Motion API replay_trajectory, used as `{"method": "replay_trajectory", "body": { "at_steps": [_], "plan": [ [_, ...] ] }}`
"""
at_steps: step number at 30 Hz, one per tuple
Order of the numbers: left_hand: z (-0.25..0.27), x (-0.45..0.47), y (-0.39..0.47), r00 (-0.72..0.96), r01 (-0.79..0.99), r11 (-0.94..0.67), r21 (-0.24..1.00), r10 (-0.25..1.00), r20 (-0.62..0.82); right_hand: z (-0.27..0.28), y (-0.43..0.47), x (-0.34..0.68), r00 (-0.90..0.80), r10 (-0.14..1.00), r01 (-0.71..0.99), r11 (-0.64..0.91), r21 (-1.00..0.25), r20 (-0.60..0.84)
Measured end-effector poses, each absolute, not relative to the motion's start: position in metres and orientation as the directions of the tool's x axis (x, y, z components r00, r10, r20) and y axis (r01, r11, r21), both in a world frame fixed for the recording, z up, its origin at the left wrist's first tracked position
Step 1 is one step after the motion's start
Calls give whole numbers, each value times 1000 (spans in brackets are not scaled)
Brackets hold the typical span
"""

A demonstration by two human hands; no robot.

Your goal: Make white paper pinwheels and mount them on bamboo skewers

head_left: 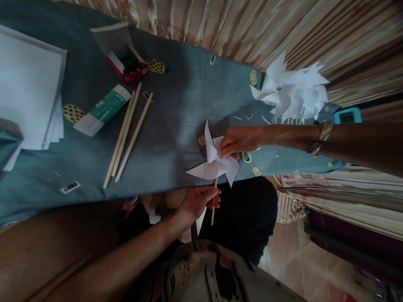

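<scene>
A white paper pinwheel (216, 166) on a thin wooden stick stands over the near edge of the cloth-covered surface. My left hand (201, 200) is closed around its stick (213, 214), below the blades. My right hand (237, 140) pinches the paper near the pinwheel's middle and right side; its fingertips hide that spot. Beside and partly under my right hand lies a yellow-green scissors handle (246, 157). A pointed white paper piece (200, 221) shows below my left hand.
Several white pinwheels (292, 88) lie at the far right, near a blue-framed device (347, 115). On the left are wooden sticks (134, 138), a green-and-white box (103, 110), an open red box (127, 69) of small dark pieces, and stacked white paper (30, 84). Curtains (201, 19) border the far edge.
</scene>
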State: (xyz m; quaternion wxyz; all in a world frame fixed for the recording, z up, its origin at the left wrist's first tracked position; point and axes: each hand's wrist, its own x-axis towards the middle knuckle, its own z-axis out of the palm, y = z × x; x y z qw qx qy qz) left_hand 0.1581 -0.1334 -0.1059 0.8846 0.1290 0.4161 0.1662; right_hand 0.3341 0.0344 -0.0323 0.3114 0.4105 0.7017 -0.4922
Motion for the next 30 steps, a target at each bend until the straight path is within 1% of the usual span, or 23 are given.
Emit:
{"method": "replay_trajectory", "body": {
  "at_steps": [5,15,24,30],
  "plan": [
    [-104,159,-132,582,-179,930,319,362,-728,-39,35,340,-504,272,864,141,-484,-820],
    [-103,159,-131,600,-185,922,340,380,-704,-44,35,343,-539,270,836,55,-545,-798],
    [-110,161,-136,616,-213,911,353,406,-675,-44,34,344,-559,253,825,74,-561,-789],
    [-109,162,-134,607,-218,916,338,398,-688,-44,35,343,-554,228,831,90,-549,-801]
  ]
}}
